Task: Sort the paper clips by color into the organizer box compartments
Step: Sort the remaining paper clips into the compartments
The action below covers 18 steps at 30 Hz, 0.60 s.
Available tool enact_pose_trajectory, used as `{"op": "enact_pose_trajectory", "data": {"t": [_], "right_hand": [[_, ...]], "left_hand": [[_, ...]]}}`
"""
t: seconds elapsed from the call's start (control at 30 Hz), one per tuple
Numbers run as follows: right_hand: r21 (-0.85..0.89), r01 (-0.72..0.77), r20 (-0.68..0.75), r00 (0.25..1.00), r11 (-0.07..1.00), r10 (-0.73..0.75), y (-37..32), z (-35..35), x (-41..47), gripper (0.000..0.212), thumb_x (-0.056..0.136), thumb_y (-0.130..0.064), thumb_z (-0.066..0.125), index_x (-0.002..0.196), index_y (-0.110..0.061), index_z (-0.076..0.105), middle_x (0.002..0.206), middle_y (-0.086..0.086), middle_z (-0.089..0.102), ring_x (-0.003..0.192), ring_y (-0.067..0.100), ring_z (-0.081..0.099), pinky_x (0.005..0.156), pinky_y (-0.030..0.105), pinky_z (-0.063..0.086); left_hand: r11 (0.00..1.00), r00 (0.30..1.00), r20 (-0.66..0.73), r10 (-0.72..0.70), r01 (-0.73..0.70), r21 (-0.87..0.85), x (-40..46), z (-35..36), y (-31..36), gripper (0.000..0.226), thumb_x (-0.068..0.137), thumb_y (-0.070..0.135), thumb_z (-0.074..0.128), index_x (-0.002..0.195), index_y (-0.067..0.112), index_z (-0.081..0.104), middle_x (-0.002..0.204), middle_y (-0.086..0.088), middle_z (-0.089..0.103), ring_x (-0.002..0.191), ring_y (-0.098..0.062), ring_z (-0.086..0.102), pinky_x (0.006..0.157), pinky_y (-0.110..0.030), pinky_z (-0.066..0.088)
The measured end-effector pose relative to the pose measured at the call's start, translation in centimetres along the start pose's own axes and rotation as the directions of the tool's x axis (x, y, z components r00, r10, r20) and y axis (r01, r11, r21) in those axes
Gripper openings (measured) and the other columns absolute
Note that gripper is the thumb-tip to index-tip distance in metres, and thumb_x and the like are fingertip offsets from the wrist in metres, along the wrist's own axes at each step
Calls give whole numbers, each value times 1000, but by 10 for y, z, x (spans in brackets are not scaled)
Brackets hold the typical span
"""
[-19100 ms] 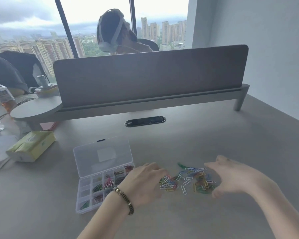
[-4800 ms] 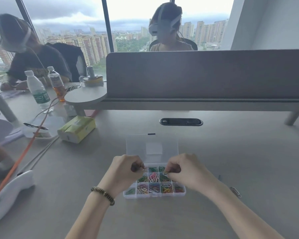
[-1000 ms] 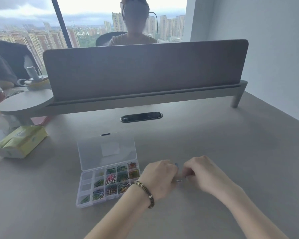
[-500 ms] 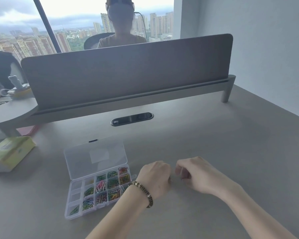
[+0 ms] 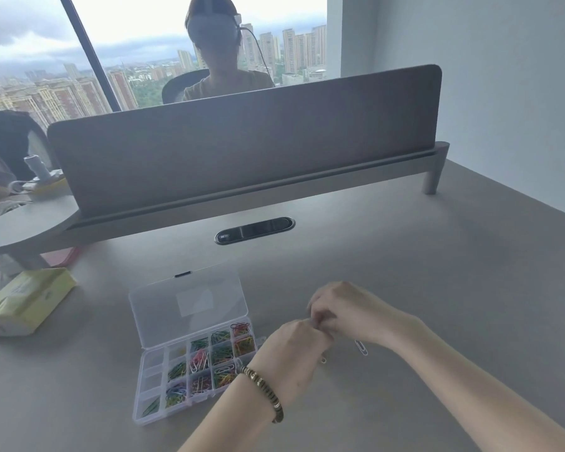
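Note:
The clear organizer box (image 5: 137,415) lies open on the desk, its lid (image 5: 190,305) folded back. Several compartments hold paper clips sorted by color: red (image 5: 240,330), green (image 5: 221,337), pink and white (image 5: 199,359), blue (image 5: 176,393). The left column looks almost bare. To the right of the box my left hand (image 5: 287,357), with a beaded bracelet, and my right hand (image 5: 346,313) meet fingertip to fingertip, both pinched on a small pale paper clip that is mostly hidden. A white clip (image 5: 361,347) lies on the desk below my right wrist, and a small one (image 5: 323,360) beside my left hand.
A yellow tissue pack (image 5: 26,303) lies at the left. A grey partition screen (image 5: 242,138) on a raised shelf runs across the back, with a black cable port (image 5: 255,230) in front of it. A person with a headset sits behind the screen. A wall stands at the right.
My hands have closed in on each other and now touch at the fingertips. The head view has shifted, so the box sits nearer the middle. The big clip pile seen long ago is gone.

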State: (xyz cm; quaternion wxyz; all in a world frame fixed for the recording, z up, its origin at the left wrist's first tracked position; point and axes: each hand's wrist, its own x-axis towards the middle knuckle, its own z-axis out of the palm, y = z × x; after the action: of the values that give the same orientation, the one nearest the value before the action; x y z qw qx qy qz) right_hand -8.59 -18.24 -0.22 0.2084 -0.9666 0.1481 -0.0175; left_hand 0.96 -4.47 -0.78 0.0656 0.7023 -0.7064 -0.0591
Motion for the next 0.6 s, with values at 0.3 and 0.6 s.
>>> {"op": "enact_pose_trajectory", "data": {"t": [0.3,0.6], "right_hand": [[-2,-92,-1,996,996,92,1,-4,-12,17,83,-18,58,91,-28,68,80,-12,60,82,13,59,77,35,51],[-36,-137,-15,990,990,137,5,-5,-23,18,84,-7,53,84,-24,59,90,-6,54,84,16,54,74,31,47]], "left_hand": [[996,994,-82,-76,79,41,0,8,4,24,95,17,46,118,10,49,105,-9,55,98,-31,56,75,-40,43],[958,975,-96,-200,173,-231,2,8,4,7,91,21,52,91,15,56,95,-2,55,88,-26,57,67,-30,37]]}}
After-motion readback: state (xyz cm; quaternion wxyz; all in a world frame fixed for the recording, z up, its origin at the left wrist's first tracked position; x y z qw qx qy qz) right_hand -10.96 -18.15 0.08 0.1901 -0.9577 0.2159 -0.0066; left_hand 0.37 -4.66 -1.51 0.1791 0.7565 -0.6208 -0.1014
